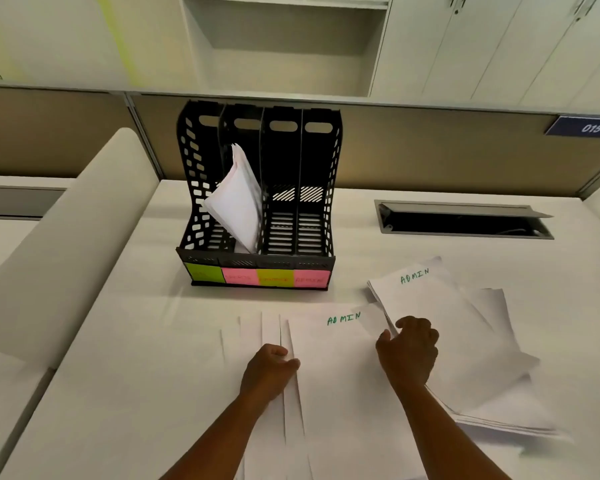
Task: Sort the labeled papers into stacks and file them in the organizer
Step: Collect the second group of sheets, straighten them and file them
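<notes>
Sorting ADMIN papers on the worktop
My left hand [271, 370] pinched the fanned sheets [257, 334]; my right hand [409, 348] grasped the ADMIN stack [440, 323] before the organizer [257, 188]

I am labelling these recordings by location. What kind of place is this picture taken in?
Most likely an office cubicle workstation. A partition wall carries a numbered desk sign "015", white overhead cabinets hang above it, and the desk has a cable hatch and a black four-slot file organizer.

- Soft, even indoor light fell from above; shadows stayed faint.
- Wide-angle bending curved the far edges.
- The near right papers [492, 393] blurred.
</notes>
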### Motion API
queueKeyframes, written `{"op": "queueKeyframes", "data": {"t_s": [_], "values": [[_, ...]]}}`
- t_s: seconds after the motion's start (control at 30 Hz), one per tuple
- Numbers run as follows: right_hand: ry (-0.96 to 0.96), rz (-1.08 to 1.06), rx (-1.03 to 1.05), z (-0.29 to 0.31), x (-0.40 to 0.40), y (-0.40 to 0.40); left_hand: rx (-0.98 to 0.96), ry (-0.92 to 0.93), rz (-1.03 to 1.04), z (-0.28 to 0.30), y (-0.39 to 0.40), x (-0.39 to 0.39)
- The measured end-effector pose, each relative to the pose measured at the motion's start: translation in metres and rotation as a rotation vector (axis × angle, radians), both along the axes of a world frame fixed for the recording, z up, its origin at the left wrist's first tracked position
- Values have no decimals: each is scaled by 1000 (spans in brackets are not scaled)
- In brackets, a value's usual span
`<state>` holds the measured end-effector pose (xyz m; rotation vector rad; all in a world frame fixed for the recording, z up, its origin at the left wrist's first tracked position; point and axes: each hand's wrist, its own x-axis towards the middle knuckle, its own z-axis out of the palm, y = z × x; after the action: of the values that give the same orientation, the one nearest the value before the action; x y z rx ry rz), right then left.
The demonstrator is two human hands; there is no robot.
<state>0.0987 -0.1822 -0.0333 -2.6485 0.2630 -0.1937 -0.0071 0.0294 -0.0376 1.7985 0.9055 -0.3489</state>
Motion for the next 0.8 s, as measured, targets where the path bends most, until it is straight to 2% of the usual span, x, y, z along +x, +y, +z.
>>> {"op": "queueKeyframes", "data": {"t_s": [0.23, 0.4, 0.63, 0.8], "values": [[236, 2, -91, 4, 16, -27, 12, 38, -78, -2, -13, 3], [326, 70, -174, 5, 24, -37, -5, 46, -147, -6, -20, 0], [317, 204, -335, 6, 27, -35, 188, 97, -117, -6, -10, -1], [315, 202, -337, 22, 30, -22, 343, 63, -78, -3, 6, 1]]}}
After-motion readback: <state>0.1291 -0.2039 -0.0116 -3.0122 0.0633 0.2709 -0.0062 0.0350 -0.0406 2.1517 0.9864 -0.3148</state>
